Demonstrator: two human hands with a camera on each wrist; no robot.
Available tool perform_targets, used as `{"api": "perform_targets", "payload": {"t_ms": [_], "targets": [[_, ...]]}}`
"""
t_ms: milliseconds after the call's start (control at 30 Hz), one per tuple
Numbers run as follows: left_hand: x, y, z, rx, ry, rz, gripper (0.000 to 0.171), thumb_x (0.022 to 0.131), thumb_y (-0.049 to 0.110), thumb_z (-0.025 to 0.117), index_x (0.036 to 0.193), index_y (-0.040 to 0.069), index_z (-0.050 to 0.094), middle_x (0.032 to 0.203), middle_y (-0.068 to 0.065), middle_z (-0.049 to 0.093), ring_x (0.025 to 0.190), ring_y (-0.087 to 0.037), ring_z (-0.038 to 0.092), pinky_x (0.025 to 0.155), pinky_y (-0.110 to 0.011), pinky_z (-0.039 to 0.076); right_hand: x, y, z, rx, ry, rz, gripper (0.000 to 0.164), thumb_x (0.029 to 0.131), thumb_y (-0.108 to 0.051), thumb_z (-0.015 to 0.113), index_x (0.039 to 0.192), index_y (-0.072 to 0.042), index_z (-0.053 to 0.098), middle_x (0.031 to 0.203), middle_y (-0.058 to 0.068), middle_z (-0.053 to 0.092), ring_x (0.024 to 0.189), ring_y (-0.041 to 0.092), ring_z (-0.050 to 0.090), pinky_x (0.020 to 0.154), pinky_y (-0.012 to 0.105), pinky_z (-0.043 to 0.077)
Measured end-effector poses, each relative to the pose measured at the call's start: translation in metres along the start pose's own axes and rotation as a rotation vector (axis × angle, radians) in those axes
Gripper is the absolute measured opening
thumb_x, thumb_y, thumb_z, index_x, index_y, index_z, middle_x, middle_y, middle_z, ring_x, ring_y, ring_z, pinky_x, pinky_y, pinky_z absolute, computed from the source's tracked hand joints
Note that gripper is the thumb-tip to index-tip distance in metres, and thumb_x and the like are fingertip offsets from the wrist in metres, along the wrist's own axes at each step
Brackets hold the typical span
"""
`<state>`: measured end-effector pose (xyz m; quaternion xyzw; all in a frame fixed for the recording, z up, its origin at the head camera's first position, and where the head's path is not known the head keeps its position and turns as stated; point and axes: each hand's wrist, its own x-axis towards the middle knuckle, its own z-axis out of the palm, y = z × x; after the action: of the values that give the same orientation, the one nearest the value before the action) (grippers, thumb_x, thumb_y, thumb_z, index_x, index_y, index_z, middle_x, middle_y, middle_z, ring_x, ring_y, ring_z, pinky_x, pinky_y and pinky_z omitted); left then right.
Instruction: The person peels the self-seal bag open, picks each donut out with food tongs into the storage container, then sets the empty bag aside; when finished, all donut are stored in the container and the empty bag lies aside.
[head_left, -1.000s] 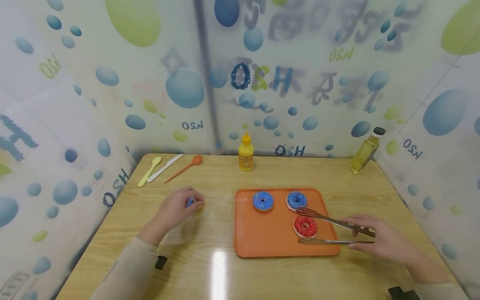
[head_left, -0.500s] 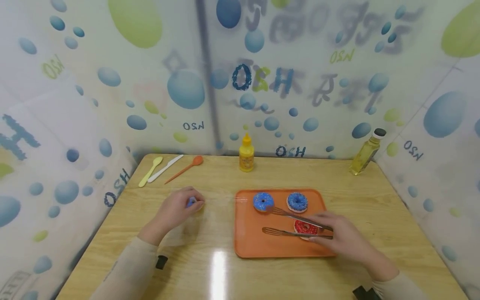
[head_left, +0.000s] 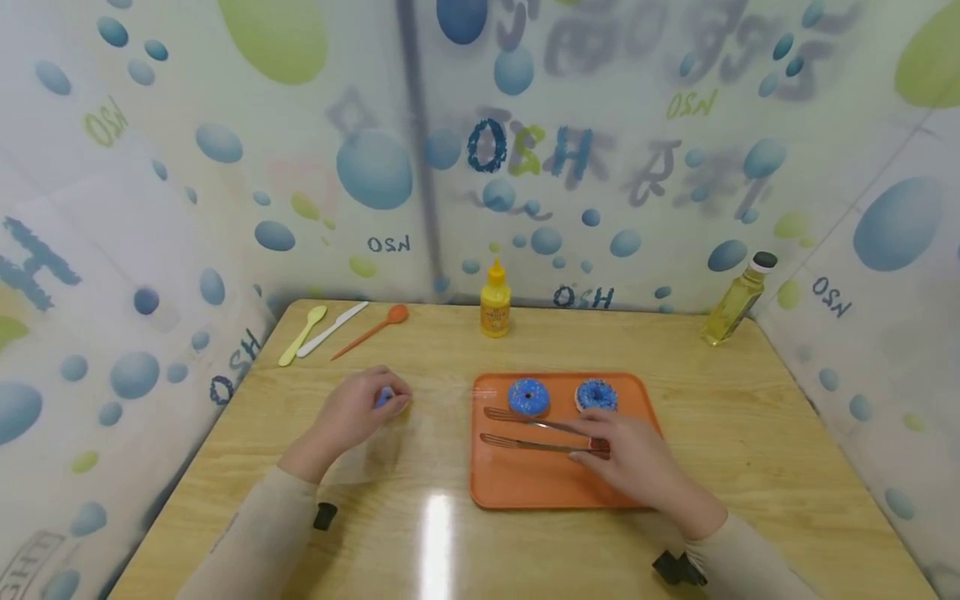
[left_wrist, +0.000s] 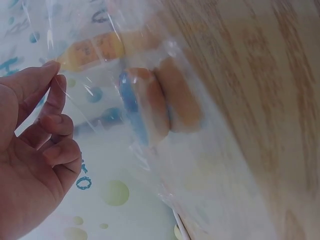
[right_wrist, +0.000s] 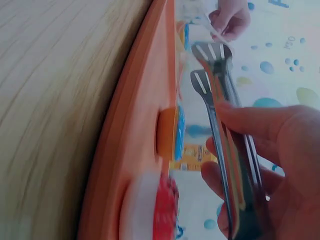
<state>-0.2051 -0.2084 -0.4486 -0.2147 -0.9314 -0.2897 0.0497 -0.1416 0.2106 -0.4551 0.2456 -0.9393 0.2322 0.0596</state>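
Note:
My left hand point(head_left: 356, 412) pinches the edge of a clear plastic bag point(left_wrist: 215, 170) left of the orange tray. In the left wrist view, two doughnuts point(left_wrist: 142, 105) show through the plastic, one with blue icing. My right hand point(head_left: 637, 454) grips metal tongs point(right_wrist: 227, 85) over the tray point(head_left: 525, 487). The tong arms are spread, with nothing between their slotted tips. A blue doughnut point(head_left: 528, 397) lies close beside the tips, and another blue doughnut point(head_left: 597, 393) sits farther right. A red doughnut point(right_wrist: 165, 210) is mostly hidden beneath my right hand in the head view.
A yellow squeeze bottle point(head_left: 495, 308) stands behind the tray, and an oil bottle point(head_left: 735, 304) at the back right. At the back left lie a yellow spoon point(head_left: 303, 335), a white knife point(head_left: 332, 330) and an orange spoon point(head_left: 371, 331). Patterned walls border the table.
My right hand has carried the tongs leftward across the tray, from around the red doughnut to the tray's left part. My left hand has stayed in place on the bag.

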Motion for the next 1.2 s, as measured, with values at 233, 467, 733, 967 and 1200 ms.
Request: {"api": "perform_targets", "payload": {"t_ms": [233, 467, 733, 967, 1200], "targets": [[0.000, 0.001, -0.002, 0.002, 0.002, -0.003, 0.005, 0.095, 0.018, 0.076, 0.099, 0.015, 0.078, 0.095, 0.005, 0.068, 0.070, -0.008, 0.052, 0.062, -0.026, 0.045, 0.019, -0.019, 0.014, -0.088, 0.018, 0.002, 0.040, 0.086, -0.037, 0.085, 0.125, -0.036, 0.075, 0.103, -0.014, 0.069, 0.066, -0.006, 0.047, 0.055, 0.018, 0.039], [0.000, 0.002, -0.001, 0.002, -0.007, -0.020, 0.007, 0.096, 0.021, 0.075, 0.100, 0.015, 0.078, 0.094, 0.007, 0.067, 0.070, -0.009, 0.053, 0.062, -0.026, 0.046, 0.036, -0.034, 0.025, -0.115, 0.002, -0.020, 0.044, 0.085, -0.037, 0.086, 0.127, -0.035, 0.074, 0.109, -0.010, 0.072, 0.072, 0.002, 0.052, 0.057, 0.019, 0.041], [0.001, 0.004, 0.000, -0.003, 0.017, 0.000, 0.006, 0.095, 0.019, 0.077, 0.098, 0.015, 0.078, 0.093, 0.005, 0.067, 0.068, -0.009, 0.051, 0.060, -0.025, 0.045, 0.056, -0.048, 0.043, -0.081, -0.052, -0.029, 0.044, 0.084, -0.041, 0.086, 0.126, -0.031, 0.075, 0.105, -0.009, 0.070, 0.066, 0.001, 0.049, 0.055, 0.020, 0.040], [0.002, 0.006, 0.000, -0.003, 0.010, -0.002, 0.005, 0.096, 0.019, 0.076, 0.099, 0.016, 0.078, 0.093, 0.005, 0.066, 0.067, -0.008, 0.050, 0.060, -0.025, 0.045, 0.070, -0.057, 0.053, -0.084, -0.060, 0.042, 0.049, 0.085, -0.044, 0.084, 0.131, -0.032, 0.072, 0.105, -0.004, 0.069, 0.069, 0.006, 0.053, 0.055, 0.024, 0.041], [0.001, 0.009, -0.001, 0.002, 0.006, 0.005, 0.007, 0.096, 0.020, 0.076, 0.100, 0.015, 0.078, 0.094, 0.005, 0.066, 0.067, -0.008, 0.050, 0.060, -0.025, 0.045, 0.080, -0.067, 0.056, -0.041, -0.118, 0.069, 0.056, 0.089, -0.046, 0.080, 0.141, -0.031, 0.065, 0.122, -0.002, 0.069, 0.091, 0.016, 0.064, 0.069, 0.033, 0.053]]}}
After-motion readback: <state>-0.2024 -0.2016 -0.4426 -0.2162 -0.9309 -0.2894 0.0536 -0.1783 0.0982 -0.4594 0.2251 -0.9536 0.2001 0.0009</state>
